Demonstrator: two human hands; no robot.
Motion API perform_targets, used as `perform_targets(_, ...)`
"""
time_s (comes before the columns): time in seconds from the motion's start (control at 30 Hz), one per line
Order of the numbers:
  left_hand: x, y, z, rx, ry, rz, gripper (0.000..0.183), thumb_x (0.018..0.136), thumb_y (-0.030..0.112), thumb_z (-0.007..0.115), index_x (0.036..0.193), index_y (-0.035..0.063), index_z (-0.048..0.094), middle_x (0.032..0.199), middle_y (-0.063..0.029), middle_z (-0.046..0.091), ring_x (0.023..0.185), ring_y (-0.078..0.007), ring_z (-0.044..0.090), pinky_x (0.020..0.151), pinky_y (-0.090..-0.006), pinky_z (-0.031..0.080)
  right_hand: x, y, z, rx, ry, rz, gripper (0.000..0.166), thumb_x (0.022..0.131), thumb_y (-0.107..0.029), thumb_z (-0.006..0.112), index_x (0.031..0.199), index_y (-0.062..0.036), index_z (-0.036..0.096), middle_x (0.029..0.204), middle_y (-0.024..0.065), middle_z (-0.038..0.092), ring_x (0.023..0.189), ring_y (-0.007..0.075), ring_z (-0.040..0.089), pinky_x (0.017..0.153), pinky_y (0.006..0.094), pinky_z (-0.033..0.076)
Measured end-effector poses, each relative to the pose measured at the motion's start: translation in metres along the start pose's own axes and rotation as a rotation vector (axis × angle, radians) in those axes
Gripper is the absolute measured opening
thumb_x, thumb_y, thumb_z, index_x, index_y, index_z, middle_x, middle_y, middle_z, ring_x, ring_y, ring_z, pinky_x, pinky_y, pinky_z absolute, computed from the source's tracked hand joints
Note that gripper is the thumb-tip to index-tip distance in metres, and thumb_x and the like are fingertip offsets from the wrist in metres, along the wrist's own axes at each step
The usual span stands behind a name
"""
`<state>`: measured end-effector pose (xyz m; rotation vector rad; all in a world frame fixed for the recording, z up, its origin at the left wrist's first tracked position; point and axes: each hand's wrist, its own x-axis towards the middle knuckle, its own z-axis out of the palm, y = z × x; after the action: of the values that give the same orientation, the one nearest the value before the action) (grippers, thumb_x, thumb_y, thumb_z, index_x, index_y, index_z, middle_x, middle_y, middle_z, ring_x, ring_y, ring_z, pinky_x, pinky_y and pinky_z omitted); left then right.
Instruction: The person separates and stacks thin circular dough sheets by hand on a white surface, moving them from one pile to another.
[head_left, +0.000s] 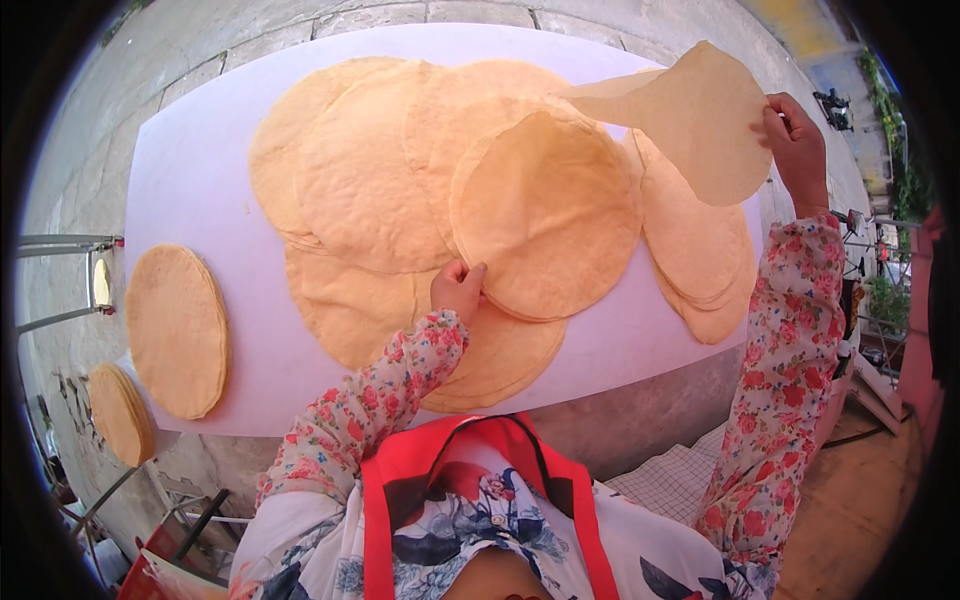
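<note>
My right hand pinches the edge of a thin flatbread sheet raised over the right end of the table; the sheet hangs curled and its left part narrows towards the pile. My left hand grips the lower left rim of a round stack of flatbread sheets in the middle. Under and behind this stack spread more overlapping flatbread sheets. Other sheets lie below the raised one, at the table's right end.
The white tabletop bears everything. A separate flatbread stack lies at its left end, and a smaller stack sits just beyond that corner. Metal frames stand to the left. A checked cloth is at the near right.
</note>
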<state>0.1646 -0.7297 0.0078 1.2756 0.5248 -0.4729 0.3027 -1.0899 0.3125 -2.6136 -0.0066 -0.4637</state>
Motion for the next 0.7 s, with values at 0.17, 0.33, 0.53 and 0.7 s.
perform_targets(0.17,0.004,0.001,-0.008,0.004,-0.037,0.027,0.023,0.089,0.019,0.065,0.075,0.0038,0.054,0.067,-0.0028,0.06,0.057,-0.0094,0.058,0.052,-0.0234,0.05,-0.056,-0.062,-0.002,-0.473,-0.027,-0.338,0.004,0.082,-0.001,0.051,0.079,0.0002,0.047,0.072,0.0167,0.047,0.064,0.0314,0.052,0.059,0.0365,0.043)
perform_targets(0.33,0.001,0.016,-0.004,-0.04,-0.122,-0.017,0.013,0.089,0.014,0.062,0.089,0.0016,0.058,0.074,-0.0029,0.063,0.063,-0.0094,0.061,0.054,-0.0231,0.052,-0.132,-0.022,0.101,-0.132,-0.361,0.047,0.005,0.08,-0.002,0.05,0.076,0.001,0.048,0.068,0.0174,0.048,0.06,0.0301,0.05,0.056,0.0387,0.042)
perform_targets(0.53,0.007,0.033,-0.015,-0.094,-0.135,0.017,0.016,0.091,0.01,0.059,0.104,0.002,0.055,0.081,-0.0031,0.065,0.07,-0.0091,0.062,0.057,-0.0235,0.053,-0.16,0.004,0.159,0.505,-0.407,0.653,0.015,0.087,-0.008,0.052,0.072,-0.0031,0.052,0.065,-0.0002,0.051,0.055,0.0085,0.05,0.049,0.0248,0.046)
perform_targets(0.7,0.007,0.033,-0.013,-0.037,-0.176,0.101,0.01,0.09,0.007,0.06,0.098,0.003,0.056,0.078,-0.0021,0.062,0.066,-0.0092,0.06,0.057,-0.0235,0.052,-0.164,-0.053,0.236,0.4,-0.236,0.208,0.009,0.084,-0.007,0.057,0.076,-0.0019,0.056,0.074,0.0073,0.056,0.063,0.0181,0.056,0.059,0.031,0.049)
